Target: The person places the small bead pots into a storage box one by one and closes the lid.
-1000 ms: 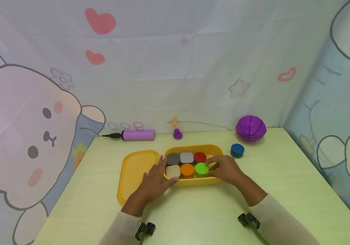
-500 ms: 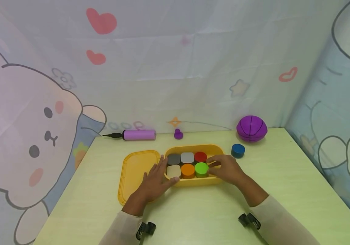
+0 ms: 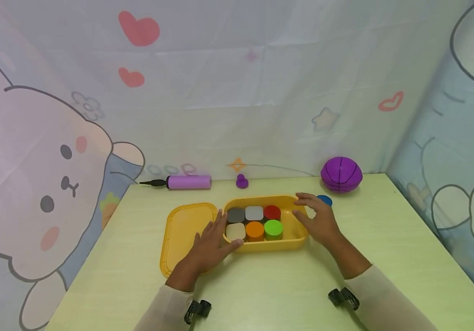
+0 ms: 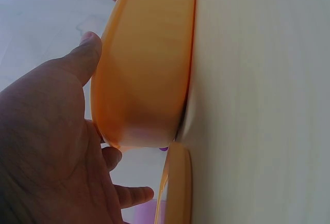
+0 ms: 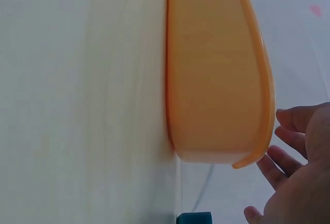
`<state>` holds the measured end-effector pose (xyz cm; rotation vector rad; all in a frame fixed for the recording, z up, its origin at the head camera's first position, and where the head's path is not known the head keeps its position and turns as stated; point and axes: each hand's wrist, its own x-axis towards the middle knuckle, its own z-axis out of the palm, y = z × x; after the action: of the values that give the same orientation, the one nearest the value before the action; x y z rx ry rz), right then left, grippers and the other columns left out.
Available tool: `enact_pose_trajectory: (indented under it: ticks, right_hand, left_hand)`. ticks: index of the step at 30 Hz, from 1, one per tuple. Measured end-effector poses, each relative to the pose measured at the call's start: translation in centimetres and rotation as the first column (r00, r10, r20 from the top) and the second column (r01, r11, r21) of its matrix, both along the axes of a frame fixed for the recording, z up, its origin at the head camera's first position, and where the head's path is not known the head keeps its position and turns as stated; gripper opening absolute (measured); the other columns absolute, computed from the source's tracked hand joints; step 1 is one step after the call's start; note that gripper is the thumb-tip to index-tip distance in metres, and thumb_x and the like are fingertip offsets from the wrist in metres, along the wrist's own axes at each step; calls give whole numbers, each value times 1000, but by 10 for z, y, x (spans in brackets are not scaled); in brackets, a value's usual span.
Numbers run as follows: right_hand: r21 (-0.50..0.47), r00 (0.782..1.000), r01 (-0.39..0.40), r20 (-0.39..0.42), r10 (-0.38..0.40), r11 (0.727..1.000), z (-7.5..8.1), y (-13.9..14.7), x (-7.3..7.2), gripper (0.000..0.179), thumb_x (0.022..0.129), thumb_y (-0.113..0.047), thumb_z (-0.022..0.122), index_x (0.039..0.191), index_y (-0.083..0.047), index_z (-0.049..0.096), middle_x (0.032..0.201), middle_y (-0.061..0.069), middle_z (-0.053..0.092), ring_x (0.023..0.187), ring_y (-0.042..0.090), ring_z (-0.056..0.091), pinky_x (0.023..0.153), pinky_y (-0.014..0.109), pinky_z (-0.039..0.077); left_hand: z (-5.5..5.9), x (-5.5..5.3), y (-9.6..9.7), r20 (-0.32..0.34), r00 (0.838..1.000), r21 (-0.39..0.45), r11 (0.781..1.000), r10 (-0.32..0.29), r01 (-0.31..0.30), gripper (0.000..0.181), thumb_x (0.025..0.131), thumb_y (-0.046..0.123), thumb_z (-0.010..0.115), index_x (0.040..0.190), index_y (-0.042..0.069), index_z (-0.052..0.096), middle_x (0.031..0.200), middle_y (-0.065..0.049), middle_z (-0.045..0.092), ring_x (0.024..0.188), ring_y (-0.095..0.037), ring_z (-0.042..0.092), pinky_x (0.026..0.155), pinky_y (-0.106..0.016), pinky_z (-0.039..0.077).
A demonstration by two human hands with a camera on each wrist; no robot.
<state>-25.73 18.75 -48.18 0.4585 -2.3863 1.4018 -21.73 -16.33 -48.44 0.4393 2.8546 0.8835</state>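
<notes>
A yellow box (image 3: 270, 247) stands on the table, holding several lidded pieces in two rows: dark grey (image 3: 235, 214), light grey (image 3: 254, 213), red (image 3: 272, 212), cream (image 3: 235, 231), orange (image 3: 255, 231) and green (image 3: 273, 229). My left hand (image 3: 208, 248) rests at the box's left end, fingers extended and thumb at the front rim. At the opposite end, my right hand (image 3: 321, 220) hovers by the rim with thumb and fingers apart, holding nothing. Behind it a round blue piece (image 3: 325, 199) is partly hidden. The box's right part shows bare floor.
A yellow lid (image 3: 183, 230) lies left of the box, partly under the left forearm in this view. Along the back edge are a purple hand pump (image 3: 188, 182), a small purple knobbed piece (image 3: 242, 182) and a purple ball (image 3: 341, 174). A printed cloth (image 3: 228, 92) hangs behind.
My right hand has drawn away from the green piece, moving right and back to the box's right end, its fingers spreading. It now overlaps the blue piece. My left hand has stayed put.
</notes>
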Motion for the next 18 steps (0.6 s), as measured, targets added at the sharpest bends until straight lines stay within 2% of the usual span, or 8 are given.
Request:
enact_pose_trajectory:
  ticks: [3,5,10,18]
  right_hand:
    - [-24,998,53,-27,-53,998,-1,6,-2,28,100,-2,78,126,7,75,153,24,62,149,49,52,123,69,42]
    - [-39,996,85,-17,-86,996,-2,9,-3,29,100,-3,78,128,6,75,155,25,60,152,49,49,126,69,38]
    - [-54,987,152,60,-149,987,-6,21,-5,36,102,-8,76,135,6,72,164,24,53,159,49,40,131,68,29]
    - [-72,968,227,129,-217,971,-11,38,-9,43,102,-7,75,142,8,67,169,25,47,162,50,35,131,68,30]
  left_hand:
    - [0,1,0,2,1000,-1,1000,-1,1,103,103,77,53,178,24,7,187,3,-2,171,-45,14,126,-87,4]
    - [0,1,0,1,1000,1,1000,-2,2,103,103,77,53,178,24,8,187,3,-1,171,-46,14,126,-87,4]
    - [0,2,1,15,1000,-8,1000,-2,2,105,101,80,51,178,26,6,187,4,-2,172,-44,13,127,-85,3]
    - [1,2,0,4,1000,-4,1000,1,-1,104,102,78,53,178,24,7,187,3,-2,171,-45,14,126,-86,3]
